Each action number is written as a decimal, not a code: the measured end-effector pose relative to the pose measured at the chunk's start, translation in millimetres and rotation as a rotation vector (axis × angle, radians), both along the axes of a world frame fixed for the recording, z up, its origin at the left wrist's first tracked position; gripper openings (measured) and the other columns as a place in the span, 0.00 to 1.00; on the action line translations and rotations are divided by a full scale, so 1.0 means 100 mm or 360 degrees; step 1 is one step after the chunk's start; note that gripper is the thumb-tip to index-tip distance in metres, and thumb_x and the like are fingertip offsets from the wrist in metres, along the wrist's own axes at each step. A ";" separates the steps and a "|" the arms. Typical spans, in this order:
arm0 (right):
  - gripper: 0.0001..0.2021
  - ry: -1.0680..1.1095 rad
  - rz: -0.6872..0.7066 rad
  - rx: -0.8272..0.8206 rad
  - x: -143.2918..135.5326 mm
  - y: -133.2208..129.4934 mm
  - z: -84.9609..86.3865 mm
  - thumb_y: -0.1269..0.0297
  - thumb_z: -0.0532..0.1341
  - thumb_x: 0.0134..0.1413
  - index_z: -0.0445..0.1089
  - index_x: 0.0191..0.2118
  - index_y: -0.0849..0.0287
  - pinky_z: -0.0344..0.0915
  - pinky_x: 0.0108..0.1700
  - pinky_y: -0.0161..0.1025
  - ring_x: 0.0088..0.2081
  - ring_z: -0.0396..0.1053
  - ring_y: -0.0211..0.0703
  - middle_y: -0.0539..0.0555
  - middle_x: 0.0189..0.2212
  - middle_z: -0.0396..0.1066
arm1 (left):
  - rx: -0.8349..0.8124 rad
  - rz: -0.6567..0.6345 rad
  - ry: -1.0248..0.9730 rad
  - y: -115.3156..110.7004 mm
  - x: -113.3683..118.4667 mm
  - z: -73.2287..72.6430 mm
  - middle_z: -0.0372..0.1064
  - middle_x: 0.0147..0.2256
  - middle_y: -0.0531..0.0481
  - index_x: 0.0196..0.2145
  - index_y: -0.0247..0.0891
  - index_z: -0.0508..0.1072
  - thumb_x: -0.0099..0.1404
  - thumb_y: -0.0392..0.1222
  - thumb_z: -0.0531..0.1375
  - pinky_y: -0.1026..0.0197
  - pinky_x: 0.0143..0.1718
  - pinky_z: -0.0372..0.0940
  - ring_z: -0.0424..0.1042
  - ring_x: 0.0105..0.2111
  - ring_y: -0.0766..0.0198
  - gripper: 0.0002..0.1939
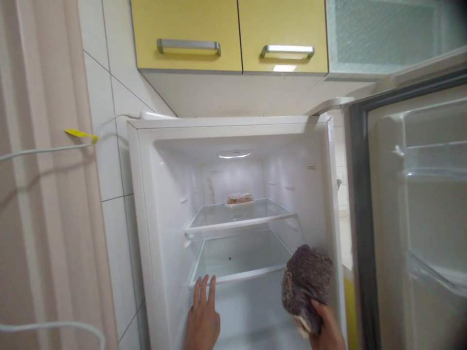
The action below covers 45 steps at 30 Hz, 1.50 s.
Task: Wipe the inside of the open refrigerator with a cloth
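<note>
**Open fridge, two hands at the lower shelf**

The refrigerator [233, 228] stood with its single door [416, 204] swung wide to the right, which left the whole cavity lit and within reach. Above it hung two yellow cabinet doors [229, 34], each with one metal handle. Inside were two glass shelves: the upper shelf [239, 216] carried one wrapped food tray [240, 199] pushed to the back, well clear of the hands; the lower shelf [237, 265] held nothing that could be seen. One white cable [47, 149] with a yellow tag ran along the tiled wall on the left.

The right hand [326, 330] was closed around the bottom of a shaggy grey-brown cleaning cloth [305, 287], held upright near the fridge's right inner wall, the bulk of the fabric standing above the grip. The left hand [202, 318] was empty, fingers [204, 289] straight and close together, their tips touching the front edge of the lower shelf, seemingly to steady it.
</note>
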State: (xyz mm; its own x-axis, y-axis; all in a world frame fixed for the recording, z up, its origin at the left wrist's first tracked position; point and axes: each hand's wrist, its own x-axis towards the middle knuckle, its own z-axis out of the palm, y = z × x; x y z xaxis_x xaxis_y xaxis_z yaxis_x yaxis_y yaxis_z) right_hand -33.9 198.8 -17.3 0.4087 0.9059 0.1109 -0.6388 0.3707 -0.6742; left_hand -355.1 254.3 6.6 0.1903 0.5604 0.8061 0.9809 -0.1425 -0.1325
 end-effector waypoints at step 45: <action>0.36 -0.3241 0.0207 -0.0416 -1.23 1.70 1.26 0.43 0.45 0.60 0.56 0.67 0.59 0.37 0.65 0.75 0.70 0.45 0.70 0.68 0.71 0.48 | -0.0054 -0.0002 -0.0177 0.05 0.23 -0.01 0.56 0.64 0.37 0.65 0.35 0.55 0.62 0.30 0.55 0.44 0.61 0.67 0.49 0.69 0.41 0.34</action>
